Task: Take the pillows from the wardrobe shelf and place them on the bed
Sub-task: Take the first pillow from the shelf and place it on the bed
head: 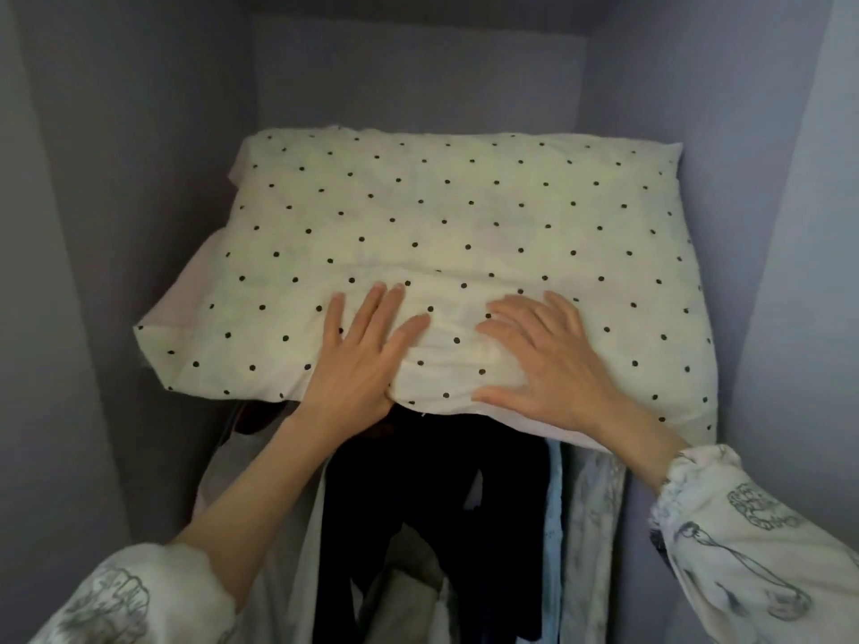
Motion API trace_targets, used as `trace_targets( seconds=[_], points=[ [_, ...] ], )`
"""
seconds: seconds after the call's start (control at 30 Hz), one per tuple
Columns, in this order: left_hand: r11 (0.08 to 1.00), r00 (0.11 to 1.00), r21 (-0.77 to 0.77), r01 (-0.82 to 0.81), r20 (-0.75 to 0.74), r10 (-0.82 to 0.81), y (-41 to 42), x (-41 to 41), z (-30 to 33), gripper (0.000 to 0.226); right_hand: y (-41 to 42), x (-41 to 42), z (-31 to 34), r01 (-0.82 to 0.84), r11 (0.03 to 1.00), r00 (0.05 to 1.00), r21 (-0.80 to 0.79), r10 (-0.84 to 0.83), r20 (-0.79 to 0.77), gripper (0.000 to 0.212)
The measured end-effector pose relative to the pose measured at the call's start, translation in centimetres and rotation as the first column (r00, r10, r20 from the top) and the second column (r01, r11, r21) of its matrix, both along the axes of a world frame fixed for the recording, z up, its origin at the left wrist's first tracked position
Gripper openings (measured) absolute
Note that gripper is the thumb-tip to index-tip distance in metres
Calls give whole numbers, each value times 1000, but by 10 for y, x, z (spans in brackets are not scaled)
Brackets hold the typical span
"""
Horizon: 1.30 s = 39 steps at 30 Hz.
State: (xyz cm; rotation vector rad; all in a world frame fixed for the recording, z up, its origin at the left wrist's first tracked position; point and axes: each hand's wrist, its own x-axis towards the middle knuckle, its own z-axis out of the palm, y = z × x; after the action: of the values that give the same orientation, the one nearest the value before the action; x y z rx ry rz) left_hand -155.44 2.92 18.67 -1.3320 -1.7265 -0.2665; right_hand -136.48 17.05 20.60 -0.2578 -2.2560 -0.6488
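Fingers (372, 309) of your left hand (358, 360) & right hand (544, 360) lie spread flat, pressing the polka-dot pillow (465, 216) w/ dark clothes (418, 504) hanging below.

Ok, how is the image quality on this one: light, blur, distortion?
Head view: dim, flat light, no glare; the pillow is the brightest area, with dots crisp; dark clothes beneath lose detail in shadow; both hands, left hand and right hand, look slightly soft; wide-angle bending shows in the wardrobe walls, which lean at the frame edges.
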Motion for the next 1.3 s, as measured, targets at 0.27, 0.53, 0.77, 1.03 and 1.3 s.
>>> trace_targets(
  seconds=[0.27, 0.53, 0.77, 1.03, 1.3],
  points=[
    [976, 988, -150, 156, 28, -154, 3, -20, 0, 95, 29, -50, 25, 162, 974, 977, -159, -181, -110, 70],
    [991, 988, -20, 129, 85, -126, 34, -23, 56, 56, 49, -71, 46, 207, 978, 954, -30, -208, -216, 71],
    [990, 993, 84, 115, -46, -111, 78, -21, 123, 56, 56, -68, 18, 136, 984, 922, 115, -84, -378, 58],
    [991, 999, 136, 8, -49, -1, 95, -21, 152, 72, 65, -58, 9, 57, 977, 915, 206, 32, -402, 49],
    [978, 1000, 210, -12, 13, 9, 71, -36, 134, 66, 61, -45, 8, 31, 998, 935, 59, -8, -355, 58]
  ],
)
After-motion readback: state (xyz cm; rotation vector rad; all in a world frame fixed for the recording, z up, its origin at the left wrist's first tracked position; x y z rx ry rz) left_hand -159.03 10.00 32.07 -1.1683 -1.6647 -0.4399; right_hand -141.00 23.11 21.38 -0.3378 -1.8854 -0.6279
